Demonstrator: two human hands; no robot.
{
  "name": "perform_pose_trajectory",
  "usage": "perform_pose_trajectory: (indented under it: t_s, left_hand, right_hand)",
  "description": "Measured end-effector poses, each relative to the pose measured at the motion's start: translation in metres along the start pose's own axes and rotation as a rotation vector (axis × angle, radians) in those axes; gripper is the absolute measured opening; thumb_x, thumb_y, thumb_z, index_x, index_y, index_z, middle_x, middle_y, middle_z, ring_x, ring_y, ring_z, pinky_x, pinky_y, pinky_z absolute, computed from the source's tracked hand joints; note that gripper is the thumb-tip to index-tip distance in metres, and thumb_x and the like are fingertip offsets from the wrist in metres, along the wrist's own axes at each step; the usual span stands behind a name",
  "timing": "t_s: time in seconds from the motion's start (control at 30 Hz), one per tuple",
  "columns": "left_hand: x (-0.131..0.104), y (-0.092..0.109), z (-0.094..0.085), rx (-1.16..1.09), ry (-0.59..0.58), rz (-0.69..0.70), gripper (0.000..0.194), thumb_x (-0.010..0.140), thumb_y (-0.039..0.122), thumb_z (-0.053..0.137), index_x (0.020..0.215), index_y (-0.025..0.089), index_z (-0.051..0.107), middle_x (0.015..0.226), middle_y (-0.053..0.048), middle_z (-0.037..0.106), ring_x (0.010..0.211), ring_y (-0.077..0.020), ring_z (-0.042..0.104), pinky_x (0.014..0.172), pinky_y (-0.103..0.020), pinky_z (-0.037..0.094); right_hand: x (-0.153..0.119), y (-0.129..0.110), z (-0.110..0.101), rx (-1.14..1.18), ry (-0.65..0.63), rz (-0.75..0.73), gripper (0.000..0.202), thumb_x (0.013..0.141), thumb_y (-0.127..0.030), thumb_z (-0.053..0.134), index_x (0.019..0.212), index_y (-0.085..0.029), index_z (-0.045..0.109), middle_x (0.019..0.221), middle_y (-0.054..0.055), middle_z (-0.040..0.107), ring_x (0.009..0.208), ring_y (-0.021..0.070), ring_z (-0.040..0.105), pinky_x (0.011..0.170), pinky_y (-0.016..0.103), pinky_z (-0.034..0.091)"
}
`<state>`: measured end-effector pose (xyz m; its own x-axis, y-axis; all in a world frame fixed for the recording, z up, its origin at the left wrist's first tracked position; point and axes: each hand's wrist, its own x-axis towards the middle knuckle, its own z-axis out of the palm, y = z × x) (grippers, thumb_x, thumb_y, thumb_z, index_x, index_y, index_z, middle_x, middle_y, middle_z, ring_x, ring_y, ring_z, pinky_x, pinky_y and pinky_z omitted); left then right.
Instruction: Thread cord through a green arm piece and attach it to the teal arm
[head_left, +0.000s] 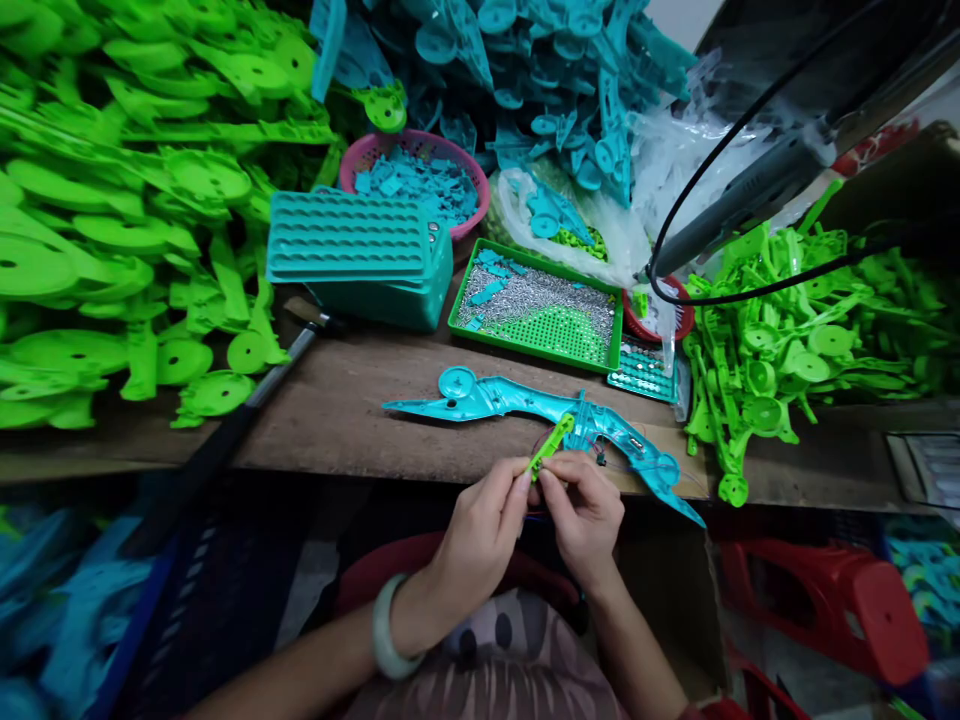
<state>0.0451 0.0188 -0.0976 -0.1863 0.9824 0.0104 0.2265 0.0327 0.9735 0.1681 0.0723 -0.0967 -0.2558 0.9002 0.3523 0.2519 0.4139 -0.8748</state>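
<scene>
Between my fingertips is a narrow green plastic piece (553, 444), tilted up to the right at the table's front edge. My left hand (486, 515) is closed, pinching its lower left side. My right hand (583, 510) is closed too, its thumb and fingers pressed at the lower end of the same piece; any small part there is hidden. Just beyond my hands lies a blue bow-shaped plastic shell (517, 396), hollow side up. Thin wires and a small dark part (601, 453) show at its right half.
A green tray (611, 345) of small screws stands behind the shell, beside stacked teal trays (375, 270) and a pink basket (480, 205). An electric screwdriver (742, 210) hangs at right on a black cable. Green parts (810, 365) are heaped on both sides; a hammer (300, 340) lies left.
</scene>
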Motion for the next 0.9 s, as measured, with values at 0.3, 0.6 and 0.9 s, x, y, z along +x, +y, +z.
perform_pose_trajectory:
  t_s: [0.3,0.6,0.9]
  left_hand:
    - [0.0,0.002,0.001,-0.472,-0.004,-0.308,0.028,0.097,0.045,0.048,0.085,0.02,0.053,0.062,0.005,0.053,0.043,-0.0066,0.041,0.041,-0.017,0.033]
    - [0.022,0.007,-0.008,-0.798,-0.022,-0.599,0.044,0.083,0.056,0.067,0.078,0.021,0.042,0.056,0.009,0.049,0.036,-0.0005,0.024,0.034,-0.008,0.017]
    - [0.026,0.004,-0.013,-0.628,-0.001,-0.477,0.042,0.084,0.056,0.065,0.078,0.02,0.045,0.057,0.008,0.05,0.038,-0.003,0.037,0.035,-0.011,0.026]
  right_hand:
    - [0.012,0.0,0.013,0.704,-0.111,0.687,0.04,0.072,-0.04,0.082,0.08,-0.022,0.048,0.066,-0.006,0.055,0.047,0.0083,0.051,0.043,0.019,0.041]
    - [0.025,0.0,0.018,0.763,-0.122,0.83,0.028,0.066,-0.038,0.08,0.073,-0.016,0.064,0.056,-0.004,0.058,0.046,0.0081,0.051,0.043,0.018,0.042]
    - [0.027,-0.006,0.038,0.56,-0.062,0.643,0.023,0.077,-0.037,0.066,0.073,-0.02,0.052,0.044,-0.009,0.049,0.033,0.007,0.044,0.034,0.016,0.033]
